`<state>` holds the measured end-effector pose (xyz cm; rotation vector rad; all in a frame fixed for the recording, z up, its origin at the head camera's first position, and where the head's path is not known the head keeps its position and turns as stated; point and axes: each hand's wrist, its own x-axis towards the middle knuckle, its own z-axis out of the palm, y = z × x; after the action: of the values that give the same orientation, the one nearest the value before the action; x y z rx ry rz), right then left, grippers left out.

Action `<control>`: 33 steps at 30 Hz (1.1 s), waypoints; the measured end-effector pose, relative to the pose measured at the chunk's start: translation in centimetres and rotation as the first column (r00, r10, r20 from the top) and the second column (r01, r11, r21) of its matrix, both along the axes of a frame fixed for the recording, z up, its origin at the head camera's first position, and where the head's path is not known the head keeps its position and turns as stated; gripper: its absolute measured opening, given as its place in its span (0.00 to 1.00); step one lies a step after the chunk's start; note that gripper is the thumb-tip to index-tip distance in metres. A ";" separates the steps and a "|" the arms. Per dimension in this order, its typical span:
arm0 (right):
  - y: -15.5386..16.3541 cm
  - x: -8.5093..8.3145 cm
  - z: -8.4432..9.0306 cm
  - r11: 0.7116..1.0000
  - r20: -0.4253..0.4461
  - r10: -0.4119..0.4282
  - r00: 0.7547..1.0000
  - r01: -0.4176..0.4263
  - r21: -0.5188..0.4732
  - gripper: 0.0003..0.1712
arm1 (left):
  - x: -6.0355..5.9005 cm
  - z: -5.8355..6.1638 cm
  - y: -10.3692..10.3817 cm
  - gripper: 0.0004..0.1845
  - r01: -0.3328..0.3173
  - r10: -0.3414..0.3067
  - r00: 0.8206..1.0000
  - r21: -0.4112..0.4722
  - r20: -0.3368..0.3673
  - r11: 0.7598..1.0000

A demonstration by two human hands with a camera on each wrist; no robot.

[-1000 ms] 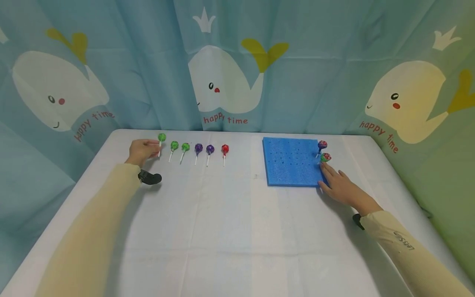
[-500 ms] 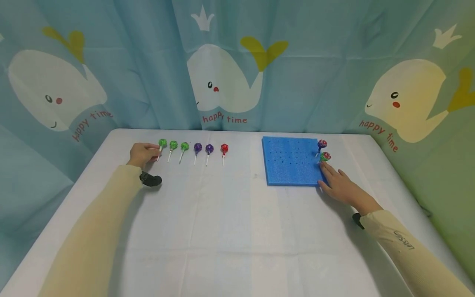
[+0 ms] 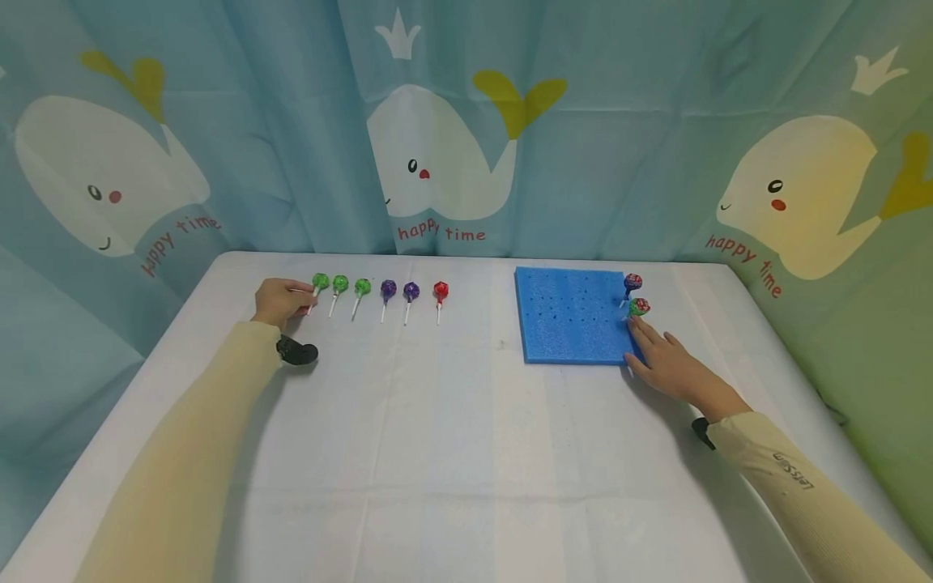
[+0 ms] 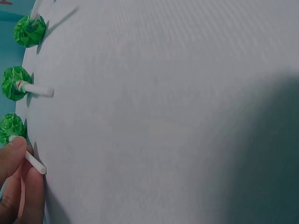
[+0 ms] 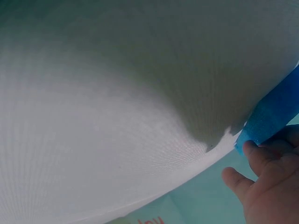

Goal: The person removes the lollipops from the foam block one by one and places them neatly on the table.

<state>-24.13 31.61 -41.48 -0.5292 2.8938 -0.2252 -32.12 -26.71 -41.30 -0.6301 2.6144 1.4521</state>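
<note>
At the left end of a lollipop row, my left hand pinches the white stick of a green lollipop between thumb and fingers. The left wrist view shows this green lollipop low at the table, its stick end poking past the fingertips. Beside it lie two more green lollipops, two purple lollipops and a red lollipop. My right hand rests with extended fingers against the right edge of a blue foam board dotted with small holes.
Two lollipops stand at the board's right edge: a blue-and-red lollipop and, right by my right fingertips, a green-and-red lollipop. A white cloth covers the table. Behind it hangs a whale-print curtain.
My left hand has brought the green lollipop down to the table, level with the row, and still holds its stick. The right hand and the board stay put.
</note>
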 end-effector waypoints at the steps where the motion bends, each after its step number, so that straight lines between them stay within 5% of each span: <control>1: 0.0 0.0 0.0 1.000 0.003 -0.002 1.000 0.002 0.001 0.38 | 0.1 0.1 0.0 0.20 -0.002 0.002 1.000 -0.007 0.000 1.000; 21: 0.0 0.0 0.2 1.000 -0.006 0.011 1.000 -0.011 -0.004 0.37 | 0.7 0.6 -0.2 0.22 0.037 -0.036 0.999 0.009 -0.011 0.999; 33: 0.5 0.1 -0.1 0.996 -0.019 0.030 0.999 -0.031 -0.083 0.40 | 0.4 0.8 -0.5 0.23 0.030 -0.033 0.998 0.063 0.053 0.998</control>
<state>-24.08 32.15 -41.56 -0.5918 2.9014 -0.3402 -31.72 -27.23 -40.48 -0.6099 2.5169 1.4797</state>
